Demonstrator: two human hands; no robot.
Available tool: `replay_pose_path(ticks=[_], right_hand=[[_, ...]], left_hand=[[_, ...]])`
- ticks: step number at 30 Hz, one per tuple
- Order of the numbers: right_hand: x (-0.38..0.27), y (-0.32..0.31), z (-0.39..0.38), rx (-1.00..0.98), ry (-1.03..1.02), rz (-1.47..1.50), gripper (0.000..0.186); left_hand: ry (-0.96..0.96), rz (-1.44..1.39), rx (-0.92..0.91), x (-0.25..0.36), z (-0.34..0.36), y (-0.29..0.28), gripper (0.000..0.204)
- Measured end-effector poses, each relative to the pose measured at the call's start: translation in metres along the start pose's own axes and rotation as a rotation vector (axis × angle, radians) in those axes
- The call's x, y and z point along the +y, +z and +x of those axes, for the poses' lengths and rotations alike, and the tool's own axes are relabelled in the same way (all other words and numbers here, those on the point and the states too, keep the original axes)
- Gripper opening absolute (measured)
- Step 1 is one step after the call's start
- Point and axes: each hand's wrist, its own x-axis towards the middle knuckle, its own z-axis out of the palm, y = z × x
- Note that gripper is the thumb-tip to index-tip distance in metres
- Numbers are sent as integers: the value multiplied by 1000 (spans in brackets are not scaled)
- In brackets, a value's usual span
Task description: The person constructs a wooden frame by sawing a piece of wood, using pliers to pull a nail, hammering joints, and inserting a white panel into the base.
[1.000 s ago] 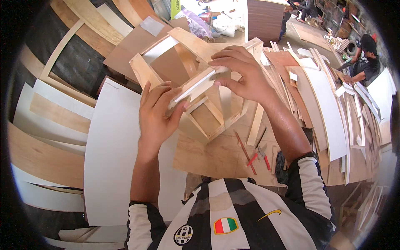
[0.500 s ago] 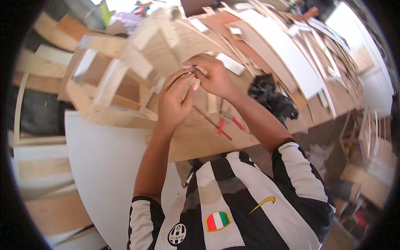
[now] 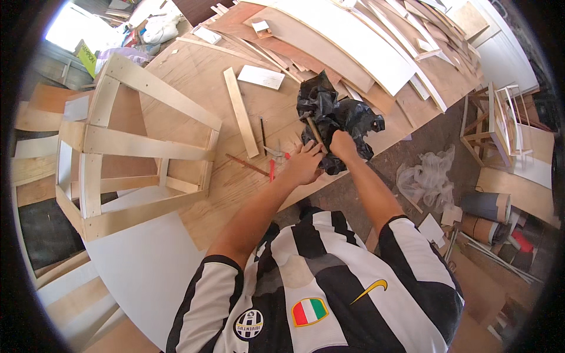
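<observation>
A crumpled black plastic bag (image 3: 359, 117) lies on the worktable, with a slim wooden handle (image 3: 315, 130) on it. My left hand (image 3: 303, 165) is at the handle's near end, fingers apart over the bag's edge. My right hand (image 3: 342, 144) is curled into the bag's folds just beside it; what its fingertips hold is hidden. Left of my hands lie red-handled pliers (image 3: 272, 167), a reddish stick (image 3: 247, 165), a thin dark rod (image 3: 262, 130) and a pale wooden slat (image 3: 238, 109). The open wooden frame assembly (image 3: 147, 149) rests at the left.
The worktable (image 3: 188, 76) carries stacked boards and strips (image 3: 371, 41) at the back. A white sheet (image 3: 141, 270) lies front left. To the right on the floor stand wooden frames (image 3: 488, 129), with rolled sheets (image 3: 482, 209) and loose clear plastic (image 3: 421, 176).
My view has swung rightward and the wooden frame now sits at the left. Both hands have left it, met briefly in the air, and moved down to the black bag.
</observation>
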Motion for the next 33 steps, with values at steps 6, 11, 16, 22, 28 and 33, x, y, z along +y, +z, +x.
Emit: replay_pose_path(ticks=[6, 11, 16, 22, 28, 33], right_hand=[[-2, 44, 7, 57, -83, 20, 18], [-11, 54, 17, 21, 34, 34, 22], [-25, 55, 18, -53, 62, 35, 27], [-27, 65, 11, 0, 70, 8, 20], [-20, 77, 15, 95, 30, 1, 21], [-17, 77, 13, 251, 61, 163, 24]], left_hand=[[-145, -55, -186, -5, -6, 23, 50], [-198, -63, -243, -22, -23, 19, 47], [-284, -88, -235, -28, -35, 12, 45], [-325, -131, -211, -30, -40, 11, 42], [-332, -150, -194, -32, -41, 14, 39], [-342, -239, -214, -33, -45, 16, 34]])
